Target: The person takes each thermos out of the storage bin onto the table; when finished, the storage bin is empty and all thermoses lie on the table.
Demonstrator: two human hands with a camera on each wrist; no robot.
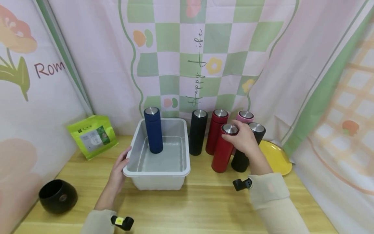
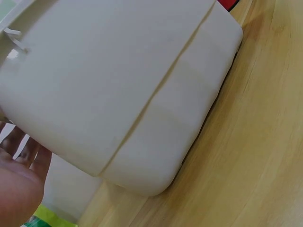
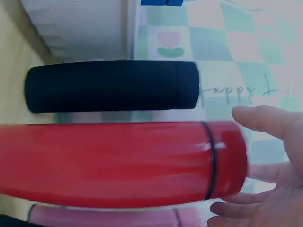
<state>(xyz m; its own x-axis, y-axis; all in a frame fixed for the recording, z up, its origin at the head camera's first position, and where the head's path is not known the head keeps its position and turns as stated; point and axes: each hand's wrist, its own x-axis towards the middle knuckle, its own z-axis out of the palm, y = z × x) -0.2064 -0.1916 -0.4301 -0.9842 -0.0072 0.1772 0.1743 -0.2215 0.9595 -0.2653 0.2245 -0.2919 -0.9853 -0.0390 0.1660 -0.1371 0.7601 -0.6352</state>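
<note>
Navy blue bottle (image 1: 154, 133) stands in the grey plastic bin (image 1: 187, 156). My left hand (image 1: 118, 169) touches the bin's left rim, its fingers fairly straight against the outer wall (image 2: 94, 85). My right hand (image 1: 245, 138) is around the steel-topped lid of the front red bottle (image 1: 221, 154), thumb on the near side and fingers behind. In the right wrist view a small gap shows between thumb and the red bottle (image 3: 109, 163). Around it stand another red bottle (image 1: 214, 135), a black bottle (image 1: 198, 136), a second black bottle (image 1: 240, 162) and a pink bottle (image 1: 245, 115).
A yellow plate (image 1: 279, 159) lies at the right, behind my right forearm. A green pouch (image 1: 90, 136) leans at the back left. A round black cup (image 1: 57, 196) sits at the front left. Printed curtains (image 1: 108, 65) hang behind the wooden table (image 1: 187, 211).
</note>
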